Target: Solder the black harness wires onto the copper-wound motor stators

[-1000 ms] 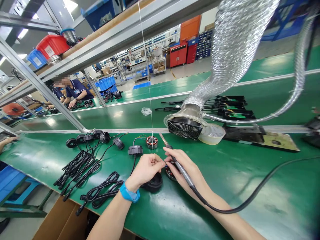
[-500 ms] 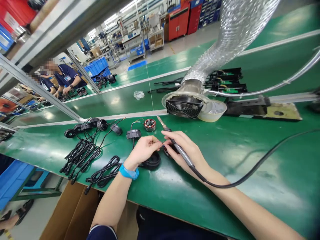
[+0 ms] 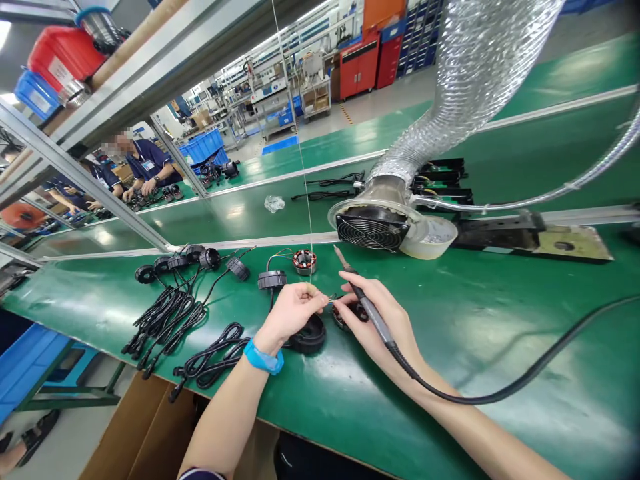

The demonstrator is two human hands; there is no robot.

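My right hand (image 3: 380, 320) is closed round a soldering iron (image 3: 361, 299), its tip pointing up and away, its black cord (image 3: 500, 393) trailing right over the green bench (image 3: 450, 333). My left hand (image 3: 293, 312), with a blue wristband, pinches a thin wire between thumb and forefinger, meeting the right fingertips. Under the hands lie a black round housing (image 3: 309, 337) and a copper-wound stator (image 3: 345, 319), partly hidden. A thin solder wire (image 3: 299, 147) hangs down from above to near the left fingers.
A second stator (image 3: 305, 261) and several black round parts with coiled cables (image 3: 170, 310) lie left on the bench. A fume fan (image 3: 373, 230) on a silver duct (image 3: 465, 87) stands behind. Other people (image 3: 145, 167) work at the far side. Cardboard box (image 3: 140, 433) below.
The view has shifted a little; my hands stay together over the housing, and the iron's tip has tilted more upright.
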